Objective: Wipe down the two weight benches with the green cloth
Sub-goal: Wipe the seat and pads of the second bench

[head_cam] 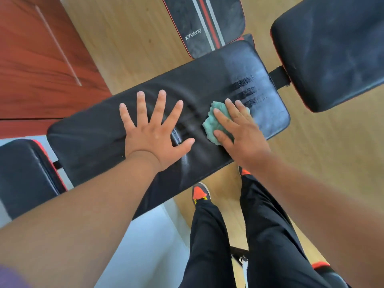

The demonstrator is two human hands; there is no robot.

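Green cloth point(216, 123) under flat right hand point(239, 132).

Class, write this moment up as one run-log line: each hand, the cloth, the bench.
left hand: flat, braces bench pad | right hand: presses green cloth on pad | pad's right end dusty, streaked

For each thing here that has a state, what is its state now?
left hand: open, fingers spread, pressed flat on the bench pad.
right hand: flat, pressing the green cloth.
green cloth: bunched, on the pad.
bench pad: dark near the hands, dusty grey at its right end.
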